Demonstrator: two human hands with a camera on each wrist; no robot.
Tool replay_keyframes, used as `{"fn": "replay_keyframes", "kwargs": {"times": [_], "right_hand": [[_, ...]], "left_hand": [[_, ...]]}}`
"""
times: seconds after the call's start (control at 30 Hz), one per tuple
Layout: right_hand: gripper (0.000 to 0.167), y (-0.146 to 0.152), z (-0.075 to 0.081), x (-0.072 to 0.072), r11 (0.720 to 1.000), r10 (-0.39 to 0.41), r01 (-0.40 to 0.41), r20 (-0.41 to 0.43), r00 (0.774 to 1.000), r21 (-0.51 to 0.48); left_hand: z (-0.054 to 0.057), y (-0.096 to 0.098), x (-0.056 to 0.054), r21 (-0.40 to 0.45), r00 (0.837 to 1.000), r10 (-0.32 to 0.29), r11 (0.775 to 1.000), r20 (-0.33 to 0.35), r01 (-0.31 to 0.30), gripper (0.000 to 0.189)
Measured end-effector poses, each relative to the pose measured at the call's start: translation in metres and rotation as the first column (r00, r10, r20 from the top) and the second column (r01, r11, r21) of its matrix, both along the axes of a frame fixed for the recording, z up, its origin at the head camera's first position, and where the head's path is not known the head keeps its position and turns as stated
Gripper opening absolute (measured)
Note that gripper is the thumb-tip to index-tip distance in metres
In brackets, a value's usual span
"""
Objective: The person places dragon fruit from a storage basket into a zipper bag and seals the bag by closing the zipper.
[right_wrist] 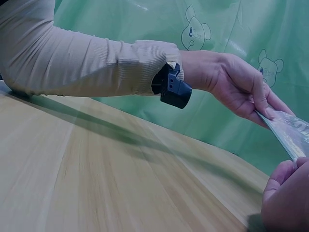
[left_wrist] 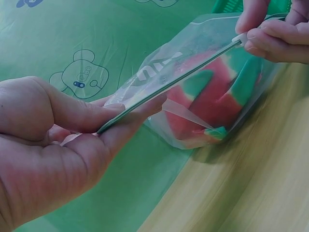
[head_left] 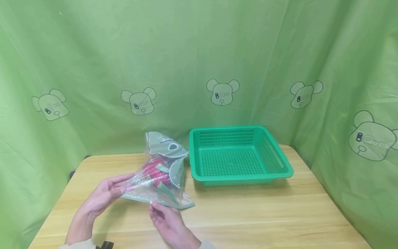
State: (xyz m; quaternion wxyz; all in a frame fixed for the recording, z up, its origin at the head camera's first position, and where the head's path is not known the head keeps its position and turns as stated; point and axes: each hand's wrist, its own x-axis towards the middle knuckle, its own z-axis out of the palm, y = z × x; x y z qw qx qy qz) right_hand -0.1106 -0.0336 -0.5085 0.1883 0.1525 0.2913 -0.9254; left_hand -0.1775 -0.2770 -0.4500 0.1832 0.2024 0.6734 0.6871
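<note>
A clear zip bag (head_left: 181, 192) with a printed pattern stands tilted on the table, its green-edged opening toward me. Inside lies a red dragon fruit (head_left: 155, 170) with green scales, showing through the plastic. My left hand (head_left: 104, 193) pinches the left end of the zip strip (left_wrist: 164, 88) between thumb and fingers. At a small white slider (left_wrist: 240, 38) farther along the strip, my right hand (head_left: 170, 221) pinches with thumb and forefinger. Between the two hands the strip runs straight and taut. In the right wrist view, my right hand (right_wrist: 287, 198) is partly cut off.
A green perforated basket (head_left: 240, 178) stands right of the bag on the wooden table (head_left: 264, 214). Green curtains (head_left: 186, 52) with bear-head prints enclose the back and sides. A black wrist camera (right_wrist: 175, 89) sits on the left sleeve.
</note>
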Motion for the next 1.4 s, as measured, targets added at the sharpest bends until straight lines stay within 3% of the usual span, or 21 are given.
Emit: {"fn": "replay_keyframes", "kwargs": {"times": [0.9, 1.4], "right_hand": [[0.042, 0.015, -0.003, 0.003, 0.995, 0.016, -0.011, 0.051, 0.999, -0.103], [0.043, 0.027, -0.001, 0.004, 0.996, 0.026, -0.024, 0.022, 0.999, -0.087]], "left_hand": [[0.000, -0.002, 0.001, 0.038, 1.000, -0.002, 0.999, 0.009, 0.002, 0.053], [0.000, -0.004, 0.000, 0.045, 1.000, -0.005, 0.999, 0.000, 0.005, 0.053]]}}
